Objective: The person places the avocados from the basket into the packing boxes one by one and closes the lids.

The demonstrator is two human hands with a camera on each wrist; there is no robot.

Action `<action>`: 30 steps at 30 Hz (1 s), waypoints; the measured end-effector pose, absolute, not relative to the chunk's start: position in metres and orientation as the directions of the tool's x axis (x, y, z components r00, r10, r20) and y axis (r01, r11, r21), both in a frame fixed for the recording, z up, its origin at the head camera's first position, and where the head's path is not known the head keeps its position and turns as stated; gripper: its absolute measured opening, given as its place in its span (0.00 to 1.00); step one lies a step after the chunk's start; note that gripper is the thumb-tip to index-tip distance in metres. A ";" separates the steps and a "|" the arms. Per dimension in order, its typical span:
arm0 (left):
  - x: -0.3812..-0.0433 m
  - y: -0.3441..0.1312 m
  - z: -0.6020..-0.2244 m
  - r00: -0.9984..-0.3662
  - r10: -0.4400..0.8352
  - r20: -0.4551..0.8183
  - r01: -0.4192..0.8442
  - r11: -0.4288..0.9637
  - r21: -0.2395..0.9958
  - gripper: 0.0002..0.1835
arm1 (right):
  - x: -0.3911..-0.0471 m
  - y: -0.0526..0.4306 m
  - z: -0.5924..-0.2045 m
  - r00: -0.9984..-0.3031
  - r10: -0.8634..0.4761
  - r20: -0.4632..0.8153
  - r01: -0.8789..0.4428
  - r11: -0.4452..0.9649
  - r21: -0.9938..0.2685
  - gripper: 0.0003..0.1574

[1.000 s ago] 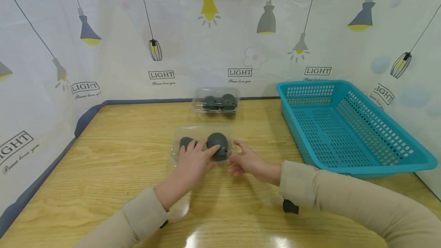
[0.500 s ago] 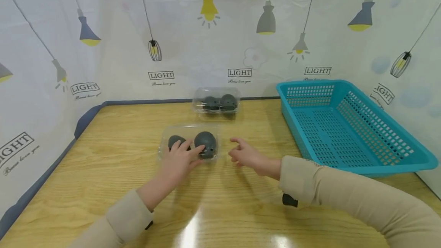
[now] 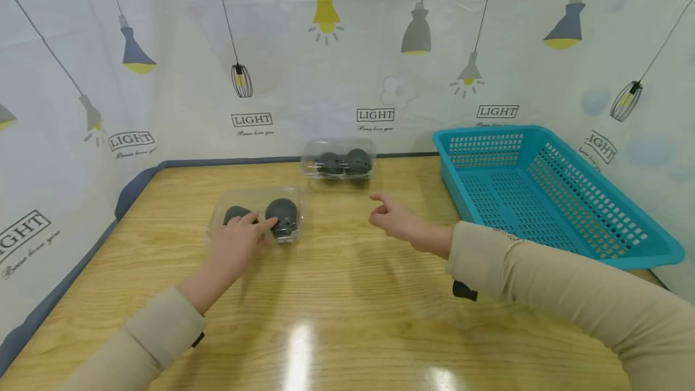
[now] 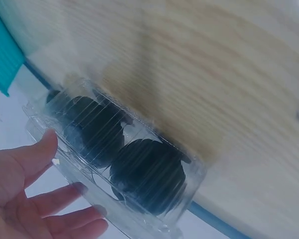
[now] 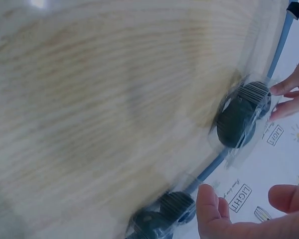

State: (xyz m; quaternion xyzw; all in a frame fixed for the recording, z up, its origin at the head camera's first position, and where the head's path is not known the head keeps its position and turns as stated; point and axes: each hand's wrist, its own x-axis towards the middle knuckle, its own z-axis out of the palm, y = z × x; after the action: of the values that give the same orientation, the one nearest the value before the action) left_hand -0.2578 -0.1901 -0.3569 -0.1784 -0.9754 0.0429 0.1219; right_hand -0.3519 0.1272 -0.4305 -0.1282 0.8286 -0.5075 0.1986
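A clear plastic clamshell box (image 3: 255,197) lies on the left middle of the table, holding two dark rounded things (image 3: 281,217) that look like avocados. My left hand (image 3: 233,246) rests on its front and top; in the left wrist view, the thumb and extended fingers (image 4: 65,196) lie along the lid's edge. My right hand (image 3: 399,219) hovers over the table right of the box, index finger out, others loosely bent, holding nothing. At the back stands a second clamshell box (image 3: 312,152) with two similar dark things (image 3: 358,163).
A large turquoise slotted basket (image 3: 467,189) stands at the right, near the right forearm. The wooden table (image 3: 347,306) ends at a curtain (image 3: 174,101) printed with lamps, behind and on both sides.
The nearer clamshell box has slid left and slightly back under my left hand. My right hand has come away from the box and moved a little farther back.
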 end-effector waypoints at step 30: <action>-0.364 -0.206 -0.356 -0.967 0.230 0.108 0.242 0.964 0.113 0.26 | -0.314 0.071 -0.338 -0.957 -0.250 -0.147 -0.206 0.942 -0.265 0.43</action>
State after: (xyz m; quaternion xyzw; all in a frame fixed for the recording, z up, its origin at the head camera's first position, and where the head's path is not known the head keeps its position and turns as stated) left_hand -0.3644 -0.2059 -0.3556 -0.1194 -0.9898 -0.0626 0.0469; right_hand -0.3140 0.0709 -0.3376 -0.1161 0.9813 -0.1247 0.0894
